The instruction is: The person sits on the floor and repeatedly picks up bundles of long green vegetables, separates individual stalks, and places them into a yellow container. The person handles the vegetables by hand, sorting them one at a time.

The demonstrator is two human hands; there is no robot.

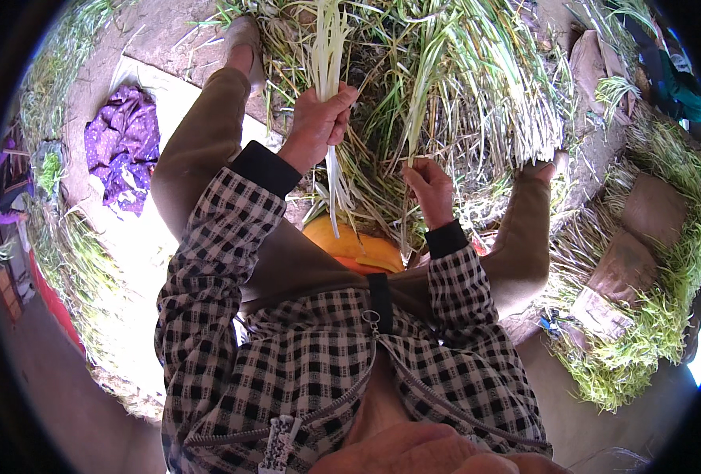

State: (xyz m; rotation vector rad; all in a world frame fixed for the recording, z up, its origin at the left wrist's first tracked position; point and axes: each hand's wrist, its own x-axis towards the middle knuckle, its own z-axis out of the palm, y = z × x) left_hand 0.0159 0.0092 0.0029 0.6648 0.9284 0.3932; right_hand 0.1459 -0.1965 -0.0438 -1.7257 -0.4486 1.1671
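Observation:
My left hand (320, 123) is closed around a bunch of pale, flat-leaved stalks (328, 53) that look like garlic chives. Their white lower ends hang below the fist. To its right, my right hand (430, 192) pinches thin greenish stalks (412, 133) between thumb and fingers. Beyond both hands, a large heap of the same long leaves (475, 77) spreads between my feet, with the white ends lined up toward my right foot. Loose stalks and dry strands (380, 183) lie just below the hands.
An orange and yellow object (350, 246) sits between my thighs. Left of my leg, a purple spotted cloth (122, 139) lies on a pale sheet. More greens (640, 361) are piled at the right with brown flat pieces (626, 266). Another person's green sleeve (685, 89) shows at far right.

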